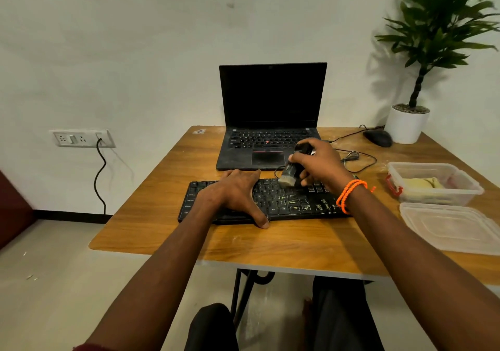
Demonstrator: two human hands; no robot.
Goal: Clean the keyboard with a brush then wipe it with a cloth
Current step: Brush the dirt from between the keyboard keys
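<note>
A black keyboard (286, 202) lies on the wooden table (284, 245), its right half flecked with pale crumbs. My left hand (235, 194) rests flat on the keyboard's left half, fingers spread, thumb hooked over the near edge. My right hand (318, 162) grips a small black brush (290, 173); its pale bristles touch the top key rows right of centre. An orange cord bracelet circles my right wrist. A yellow cloth (422, 184) lies inside a clear plastic box at the right.
An open black laptop (270, 123) stands behind the keyboard. A black mouse (378, 137) and its coiled cable lie back right, beside a potted plant (408, 123). The clear box (460, 188) and its lid (454, 226) sit at the right edge.
</note>
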